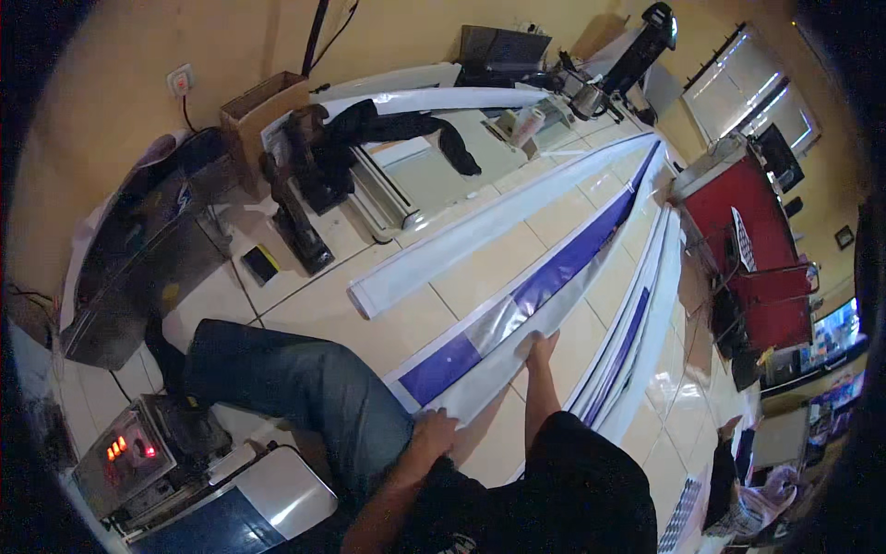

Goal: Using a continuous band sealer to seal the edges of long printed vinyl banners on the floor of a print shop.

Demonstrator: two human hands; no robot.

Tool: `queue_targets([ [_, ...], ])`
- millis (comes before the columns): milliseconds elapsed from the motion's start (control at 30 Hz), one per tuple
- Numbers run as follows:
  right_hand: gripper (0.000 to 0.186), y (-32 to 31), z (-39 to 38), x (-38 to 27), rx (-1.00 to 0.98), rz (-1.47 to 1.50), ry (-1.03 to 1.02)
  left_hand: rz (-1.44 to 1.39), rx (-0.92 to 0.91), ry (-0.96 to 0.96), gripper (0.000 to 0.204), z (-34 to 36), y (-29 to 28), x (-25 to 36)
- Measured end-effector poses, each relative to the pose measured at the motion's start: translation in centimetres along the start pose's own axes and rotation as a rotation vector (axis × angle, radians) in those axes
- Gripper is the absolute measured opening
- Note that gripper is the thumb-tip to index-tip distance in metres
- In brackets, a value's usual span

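Observation:
A long purple, silver and white vinyl banner strip (453, 359) stretches away from me across the tiled floor, its near edge folded over into a white flap. My left hand (434, 434) is closed on the near end of that flap, beside my bent knee. Farther along the same edge, my right hand (543, 349) grips the flap, its thumb and fingers pressed together on the material. To the left lies a separate white strip (480, 239). On the right is a bundle of folded white and purple strips (628, 342).
A machine with a red lit display (125, 450) stands at the lower left. Dark equipment (152, 245), a cardboard box (263, 111) and a black-and-yellow block (261, 265) are along the left. A red counter (748, 217) stands at right; part of another person (724, 462) shows lower right.

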State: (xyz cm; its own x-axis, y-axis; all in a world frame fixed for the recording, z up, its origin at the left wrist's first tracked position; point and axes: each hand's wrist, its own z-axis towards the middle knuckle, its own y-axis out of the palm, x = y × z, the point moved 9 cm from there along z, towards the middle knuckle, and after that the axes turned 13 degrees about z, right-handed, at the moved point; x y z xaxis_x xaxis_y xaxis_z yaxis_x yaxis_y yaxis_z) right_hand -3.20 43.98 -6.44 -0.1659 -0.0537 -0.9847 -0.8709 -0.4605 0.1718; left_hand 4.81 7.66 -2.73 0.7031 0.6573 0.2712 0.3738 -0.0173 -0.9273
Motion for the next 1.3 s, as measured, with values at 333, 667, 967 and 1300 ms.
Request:
queue_targets([
  [333,0.071,17.1,-5.9,3.6,-1.046,-1.336,-0.143,-0.809,0.347,-0.686,0.042,1.8,-2.3,-11.0],
  [667,0.082,11.4,-12.6,0.2,-0.537,-1.255,-0.11,-0.41,-0.102,-0.527,0.029,5.0,-4.4,-10.3],
  [967,0.071,18.7,-6.6,1.4,-0.609,-1.456,-0.288,-0.979,0.173,-0.66,0.034,9.7,5.9,-17.6],
  [1300,0.02,19.9,-24.6,-3.2,-1.183,-0.881,-0.685,-0.425,0.624,-0.746,0.035,5.8,-3.4,-16.7],
])
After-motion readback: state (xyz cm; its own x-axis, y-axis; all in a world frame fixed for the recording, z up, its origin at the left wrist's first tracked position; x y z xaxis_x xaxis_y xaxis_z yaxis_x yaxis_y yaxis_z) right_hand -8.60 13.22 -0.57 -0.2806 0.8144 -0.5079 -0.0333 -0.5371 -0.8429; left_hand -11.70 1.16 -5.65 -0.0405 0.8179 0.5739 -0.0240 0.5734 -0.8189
